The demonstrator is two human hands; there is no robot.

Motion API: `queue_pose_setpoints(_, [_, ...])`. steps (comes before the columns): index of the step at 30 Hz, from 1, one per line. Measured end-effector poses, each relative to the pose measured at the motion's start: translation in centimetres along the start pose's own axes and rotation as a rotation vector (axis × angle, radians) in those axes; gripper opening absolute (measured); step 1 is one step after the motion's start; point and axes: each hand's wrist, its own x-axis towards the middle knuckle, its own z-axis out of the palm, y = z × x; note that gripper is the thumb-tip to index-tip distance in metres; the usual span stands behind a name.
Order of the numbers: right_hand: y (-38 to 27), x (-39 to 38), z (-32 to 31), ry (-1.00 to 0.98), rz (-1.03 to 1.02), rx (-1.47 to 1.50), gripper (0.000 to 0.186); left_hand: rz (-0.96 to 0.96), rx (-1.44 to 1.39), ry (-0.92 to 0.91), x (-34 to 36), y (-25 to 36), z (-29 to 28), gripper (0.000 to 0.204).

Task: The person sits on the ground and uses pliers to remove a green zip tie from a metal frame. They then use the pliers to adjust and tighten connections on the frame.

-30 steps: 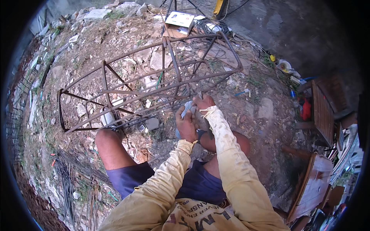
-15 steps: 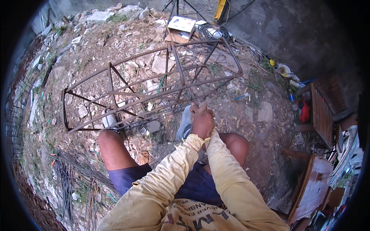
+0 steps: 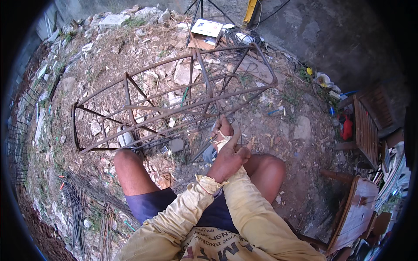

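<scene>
Hands meet at the near rail of a rusty rebar cage (image 3: pixel 174 104) lying on rubble-strewn ground (image 3: pixel 109 56), the left hand (image 3: pixel 229 158) overlapping the right hand (image 3: pixel 221 129), whose fingers close on a bar, while a cardboard box (image 3: pixel 205 32) sits beyond.

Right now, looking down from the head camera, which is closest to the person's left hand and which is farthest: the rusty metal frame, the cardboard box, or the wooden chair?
1. Rusty metal frame: the left hand is right at its near bar, in front of the person.
2. Wooden chair: off to the right.
3. Cardboard box: far ahead, beyond the frame, near the top.
</scene>
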Motion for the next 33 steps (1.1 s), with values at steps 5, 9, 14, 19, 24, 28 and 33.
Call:
queue_pose_setpoints(5, [-2.4,-2.1,3.3,0.173,0.175,-0.033,0.033,0.09,0.374,-0.019,-3.6,4.7,-6.4,0.049])
queue_pose_setpoints(9, [-0.9,-6.0,-2.4,0.136,0.379,-0.177,0.022,0.399,0.898,0.397,0.2,1.9,-12.6,0.047])
queue_pose_setpoints(14, [3.3,-11.4,-7.9,0.183,0.679,-0.292,0.01,0.436,1.11,0.335,3.0,4.1,-12.0,0.053])
queue_pose_setpoints(19, [2.4,-12.3,-6.0,0.221,0.63,-0.398,0.02,0.239,1.071,0.142,7.5,3.9,-13.8,0.057])
queue_pose_setpoints(24, [0.4,-12.8,-6.2,0.265,0.608,-0.471,0.029,0.399,1.156,0.003,9.8,2.7,-14.2,0.056])
queue_pose_setpoints(28, [-0.5,-13.6,-2.0,0.162,0.202,-0.512,0.034,0.397,1.119,-0.109,11.1,2.5,-14.9,0.056])
queue_pose_setpoints(33, [-3.0,-10.3,-1.9,0.056,-0.085,-0.913,0.052,0.384,1.056,-0.196,10.9,3.4,-14.3,0.052])
